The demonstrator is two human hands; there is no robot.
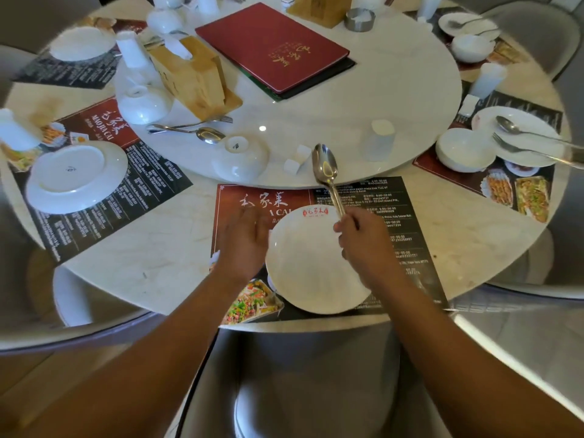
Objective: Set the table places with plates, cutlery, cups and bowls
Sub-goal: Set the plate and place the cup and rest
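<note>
Steel spoon (325, 167) (right hand (363, 245) grips).

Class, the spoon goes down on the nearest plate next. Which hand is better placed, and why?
The right hand: it grips the spoon by its handle, above the far rim of the plate. The left hand is open beside that plate, holding nothing.

Bare forearms (164, 336); bare left hand (245, 240), right hand (363, 245)

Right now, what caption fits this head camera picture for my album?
Right hand holds a shiny metal spoon at the far edge of the round white plate; left hand open beside it.
</note>
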